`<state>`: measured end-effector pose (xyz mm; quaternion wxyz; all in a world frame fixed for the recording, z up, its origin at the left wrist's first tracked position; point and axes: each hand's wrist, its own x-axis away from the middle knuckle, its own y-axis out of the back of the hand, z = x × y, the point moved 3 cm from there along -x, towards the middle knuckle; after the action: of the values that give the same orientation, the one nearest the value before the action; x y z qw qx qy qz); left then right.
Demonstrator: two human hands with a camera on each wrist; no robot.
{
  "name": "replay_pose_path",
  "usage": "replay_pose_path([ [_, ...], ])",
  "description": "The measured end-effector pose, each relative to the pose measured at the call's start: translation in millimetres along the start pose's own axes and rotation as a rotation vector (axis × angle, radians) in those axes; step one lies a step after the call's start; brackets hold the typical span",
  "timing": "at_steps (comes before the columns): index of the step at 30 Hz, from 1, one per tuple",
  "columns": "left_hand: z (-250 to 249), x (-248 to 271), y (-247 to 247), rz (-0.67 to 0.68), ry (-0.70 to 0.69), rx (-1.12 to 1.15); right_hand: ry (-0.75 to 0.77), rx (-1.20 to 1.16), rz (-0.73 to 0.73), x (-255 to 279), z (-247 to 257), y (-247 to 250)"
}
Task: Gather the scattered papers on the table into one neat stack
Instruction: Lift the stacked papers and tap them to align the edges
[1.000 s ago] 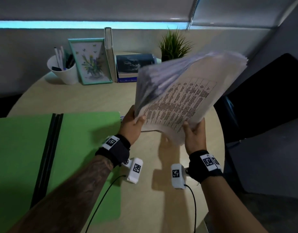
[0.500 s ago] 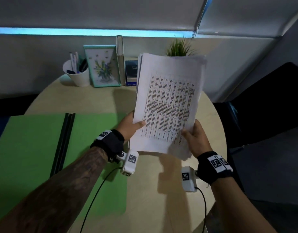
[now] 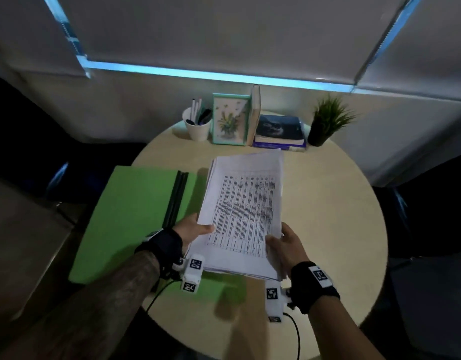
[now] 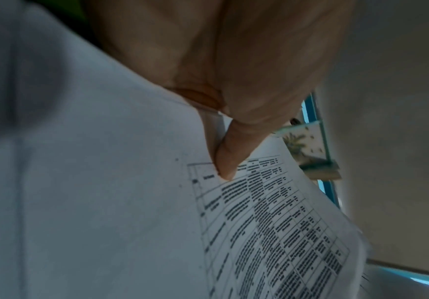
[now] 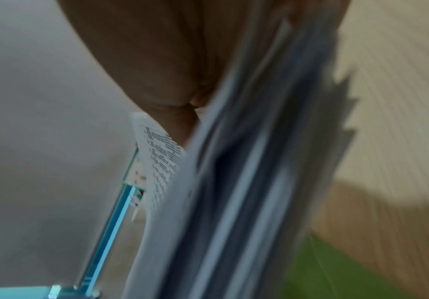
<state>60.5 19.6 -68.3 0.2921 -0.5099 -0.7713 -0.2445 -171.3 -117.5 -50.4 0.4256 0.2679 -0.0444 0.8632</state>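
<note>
1. The sheaf of papers is off the round table, tilted with its far end higher. It hangs above the table's middle, its near left corner over the green folder that lies at the table's left edge
2. The left hand grips the sheaf's near left edge, thumb on the printed top sheet and fingers beneath. The right hand grips the near right edge the same way
3. Seen edge-on from the right wrist, the sheets are fanned and their corners stick out unevenly, so the stack is gathered but not yet neat
4. To square it, stand the sheaf on a bare part of the table, loosen both grips a little and tap the short edge down, then turn it and tap the long edge
5. Keep the thumbs light, as a hard pinch would probably lock the stray corners in place
6. Lay it flat towards the middle, well apart from the pen cup, picture frame, books and plant along the far edge
</note>
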Motion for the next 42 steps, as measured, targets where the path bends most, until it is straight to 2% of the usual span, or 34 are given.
replay_pose_path([
  [3, 25, 13, 29, -0.115, 0.121, -0.09, -0.017, 0.079, 0.005, 11, -7, -41],
  [7, 61, 18, 51, -0.142, 0.219, -0.193, -0.073, 0.176, 0.018, 27, -22, -80],
  [10, 74, 19, 60, -0.212, 0.212, -0.391, -0.105, 0.21, -0.005, 28, -35, -94],
  [13, 75, 23, 78, -0.323, 0.126, -0.583, -0.152, 0.255, -0.015, 21, -40, -102],
  [17, 72, 33, 143, -0.568, 0.108, -0.539, -0.177, 0.263, -0.05, 8, -39, -107],
  [20, 82, 36, 194, -0.667, 0.208, -0.573, -0.166, 0.298, -0.076, -4, -39, -107],
  [24, 99, 37, 236, -0.684, 0.351, -0.581, -0.168, 0.342, -0.092, -16, -35, -106],
  [27, 117, 28, 259, -0.688, 0.441, -0.493, -0.152, 0.404, -0.103, -23, -36, -105],
  [31, 127, 23, 258, -0.58, 0.509, -0.288, -0.116, 0.485, -0.128, -24, -40, -102],
  [34, 113, 29, 257, -0.533, 0.467, -0.338, -0.074, 0.595, -0.123, -26, -44, -100],
  [36, 93, 40, 266, -0.608, 0.387, -0.51, -0.056, 0.701, -0.127, -28, -48, -95],
  [38, 58, 61, 266, -0.662, 0.221, -0.685, -0.025, 0.72, -0.153, -25, -39, -91],
  [40, 13, 89, 250, -0.688, -0.02, -0.659, -0.023, 0.661, -0.162, -21, -26, -86],
  [42, -28, 112, 220, -0.647, -0.218, -0.629, -0.026, 0.596, -0.15, -19, -18, -80],
])
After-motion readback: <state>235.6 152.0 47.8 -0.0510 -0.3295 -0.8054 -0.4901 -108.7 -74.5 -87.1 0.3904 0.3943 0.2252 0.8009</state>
